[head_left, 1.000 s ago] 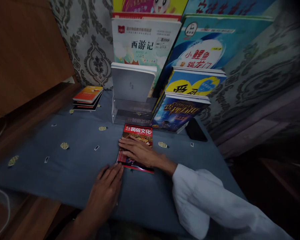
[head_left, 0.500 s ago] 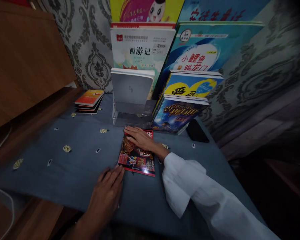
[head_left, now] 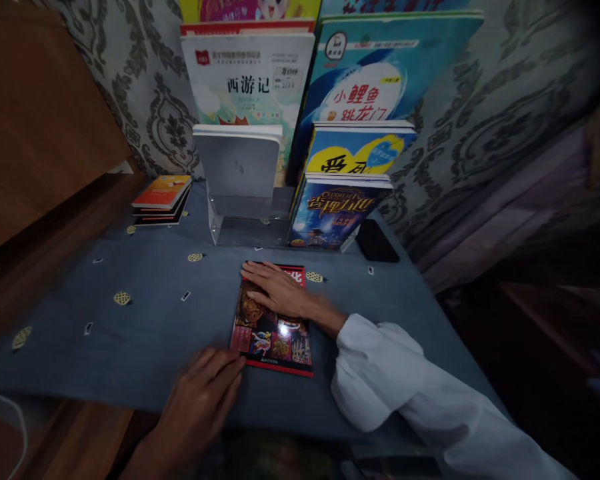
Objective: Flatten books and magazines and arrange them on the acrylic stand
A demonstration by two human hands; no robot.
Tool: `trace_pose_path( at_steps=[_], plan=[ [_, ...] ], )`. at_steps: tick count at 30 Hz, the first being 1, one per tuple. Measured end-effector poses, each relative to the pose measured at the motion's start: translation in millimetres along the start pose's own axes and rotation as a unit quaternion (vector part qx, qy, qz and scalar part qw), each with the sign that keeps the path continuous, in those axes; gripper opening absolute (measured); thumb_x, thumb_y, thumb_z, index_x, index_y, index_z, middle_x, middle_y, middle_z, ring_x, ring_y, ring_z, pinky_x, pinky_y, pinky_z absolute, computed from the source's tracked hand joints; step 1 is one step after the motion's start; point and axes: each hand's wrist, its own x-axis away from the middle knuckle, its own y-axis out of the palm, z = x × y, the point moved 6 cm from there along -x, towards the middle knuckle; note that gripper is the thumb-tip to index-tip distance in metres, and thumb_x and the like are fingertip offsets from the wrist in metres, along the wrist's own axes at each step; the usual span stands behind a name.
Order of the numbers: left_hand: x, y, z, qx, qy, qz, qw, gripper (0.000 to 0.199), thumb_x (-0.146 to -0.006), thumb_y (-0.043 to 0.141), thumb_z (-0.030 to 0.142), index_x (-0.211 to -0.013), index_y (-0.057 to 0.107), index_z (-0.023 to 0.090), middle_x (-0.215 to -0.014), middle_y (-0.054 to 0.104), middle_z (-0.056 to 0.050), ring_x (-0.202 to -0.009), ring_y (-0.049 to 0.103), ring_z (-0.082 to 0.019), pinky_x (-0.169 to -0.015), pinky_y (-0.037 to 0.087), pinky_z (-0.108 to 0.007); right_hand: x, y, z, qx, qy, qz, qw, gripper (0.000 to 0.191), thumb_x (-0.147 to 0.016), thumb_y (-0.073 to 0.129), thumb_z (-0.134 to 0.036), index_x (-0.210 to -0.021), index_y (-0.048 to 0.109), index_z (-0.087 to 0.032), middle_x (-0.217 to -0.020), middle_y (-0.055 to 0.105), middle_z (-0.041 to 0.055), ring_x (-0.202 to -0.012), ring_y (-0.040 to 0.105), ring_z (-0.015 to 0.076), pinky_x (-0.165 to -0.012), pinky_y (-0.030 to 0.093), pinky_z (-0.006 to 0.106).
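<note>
Right hand [head_left: 275, 290] open flat on the glossy paperback [head_left: 284, 347], probably steadying it; left hand [head_left: 203, 387] at its corner, can't tell if pinching.

Place type: home, likely a reading/study corner
Backdrop: ornate pale-and-dark patterned wallpaper [head_left: 169, 127], domestic look
Surface: counter [head_left: 375, 313] draped in blue-grey cloth [head_left: 145, 360] with little pineapple prints, household sort
Reading matter: large picture-cover books [head_left: 253, 60], Chinese titles, upright in tiers, top centre; clear plastic stand [head_left: 250, 230] at centre; small book stack [head_left: 163, 193] left of centre
Upper left: plain brown wood panel [head_left: 40, 127], furniture-like
Right side: pale hanging fabric [head_left: 460, 187], maybe curtain, blurred
Lower left: loose white cable [head_left: 23, 433]
Lighting: dim, indoor
</note>
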Motion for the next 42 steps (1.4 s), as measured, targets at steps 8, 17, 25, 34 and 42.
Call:
trace_pose_path(
  at_steps=[8,17,25,34,42],
  plan=[
    [-27.7,8.4,-32.3,0.003,0.015,-0.053,0.998,0.037,-0.104,0.041,0.020,-0.137,0.057,0.022,-0.125,0.067,-0.009,-0.110,0.065,-0.021,-0.095,0.056,-0.037,8.4,-2.3,3.4,0.005,0.015,0.026,1.000,0.045,-0.102,0.048,-0.030,-0.143,0.052,-0.014,-0.151,0.051,0.0157,-0.146,0.040,0.0248,-0.121,0.031,0.052],
    [-70.1,29.7,-69.2,-0.044,0.020,-0.096,0.994,0.040,-0.103,0.038,0.025,-0.139,0.054,0.019,-0.139,0.059,-0.013,-0.126,0.058,-0.027,-0.106,0.049,-0.047,60.4,-12.5,18.8,0.050,0.103,0.108,0.988,0.042,-0.101,0.048,-0.029,-0.139,0.057,-0.015,-0.146,0.056,0.0164,-0.141,0.047,0.0279,-0.119,0.035,0.055],
    [-123.1,50.7,-104.0,-0.072,0.001,-0.134,0.988,0.042,-0.102,0.037,0.029,-0.138,0.054,0.016,-0.145,0.056,-0.013,-0.132,0.055,-0.027,-0.107,0.048,-0.046,87.6,-18.5,30.2,0.037,0.161,0.149,0.975,0.044,-0.099,0.047,-0.027,-0.140,0.056,-0.015,-0.147,0.055,0.0169,-0.142,0.046,0.0290,-0.118,0.035,0.058],
    [-126.3,55.9,-106.1,-0.033,0.031,-0.100,0.994,0.043,-0.103,0.037,0.029,-0.140,0.055,0.018,-0.147,0.056,-0.011,-0.142,0.046,-0.026,-0.115,0.039,-0.052,88.1,-18.8,35.7,-0.002,0.169,0.152,0.974,0.045,-0.097,0.049,-0.027,-0.141,0.056,-0.017,-0.149,0.054,0.0160,-0.141,0.047,0.0300,-0.117,0.036,0.058],
    [-123.4,56.6,-71.2,-0.011,0.111,-0.187,0.976,0.045,-0.103,0.042,0.033,-0.145,0.050,0.020,-0.151,0.051,-0.011,-0.144,0.044,-0.025,-0.122,0.023,-0.057,87.1,-19.7,34.8,-0.002,0.174,0.149,0.973,0.043,-0.097,0.051,-0.026,-0.136,0.059,-0.012,-0.147,0.055,0.0174,-0.140,0.048,0.0294,-0.118,0.038,0.054]
  ],
)
